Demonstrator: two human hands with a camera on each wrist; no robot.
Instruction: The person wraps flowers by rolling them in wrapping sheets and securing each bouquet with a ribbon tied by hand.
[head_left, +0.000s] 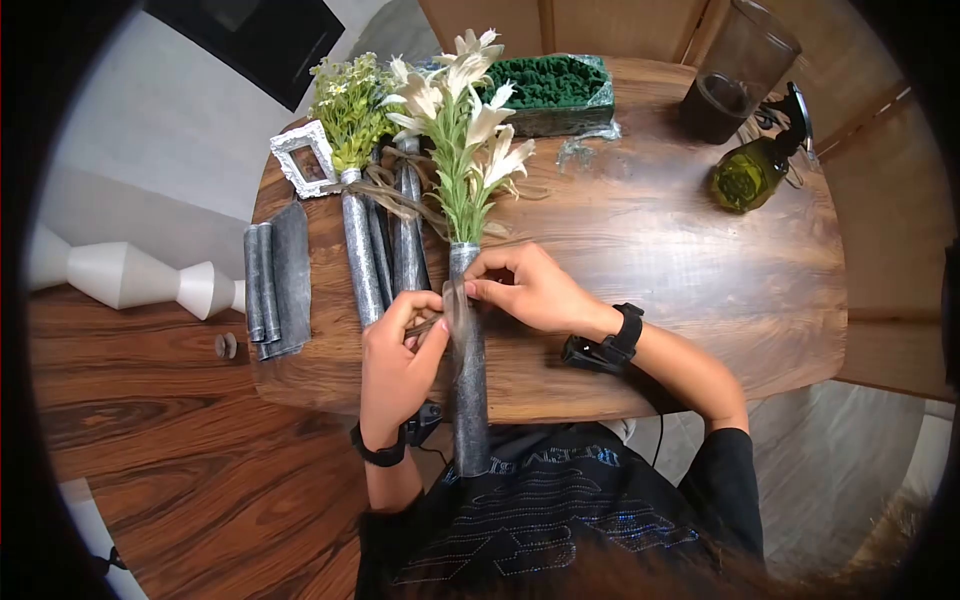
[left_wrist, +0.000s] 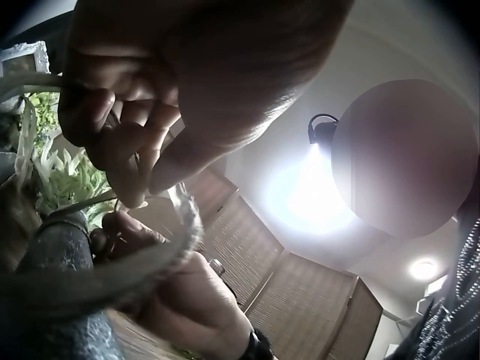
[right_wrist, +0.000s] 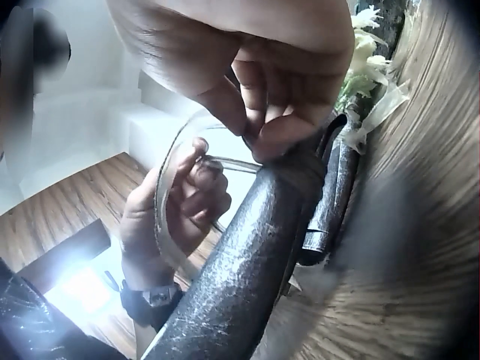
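Note:
A silver-grey tube (head_left: 468, 400) holding artificial white lilies (head_left: 490, 120) stretches from the table over the front edge to the person's shirt. Just below the flowers, a sheer brown ribbon (head_left: 455, 320) goes around it. My left hand (head_left: 393, 370) pinches the ribbon on the tube's left side. From the right, my right hand (head_left: 540, 292) pinches ribbon close against the tube, its fingertips right at the surface. A loose ribbon loop (right_wrist: 166, 195) bows out between both hands in the right wrist view. The left wrist view has the ribbon (left_wrist: 150, 274) crossing in front of the tube.
Left on the wooden table (head_left: 640, 270) lie more silver tubes (head_left: 360, 245), one with small white flowers (head_left: 350, 110), a white picture frame (head_left: 303, 160) and rolled grey sheets (head_left: 290, 280). Behind are a green foam box (head_left: 560, 122), a dark vase (head_left: 715, 105) and a green bottle (head_left: 742, 185).

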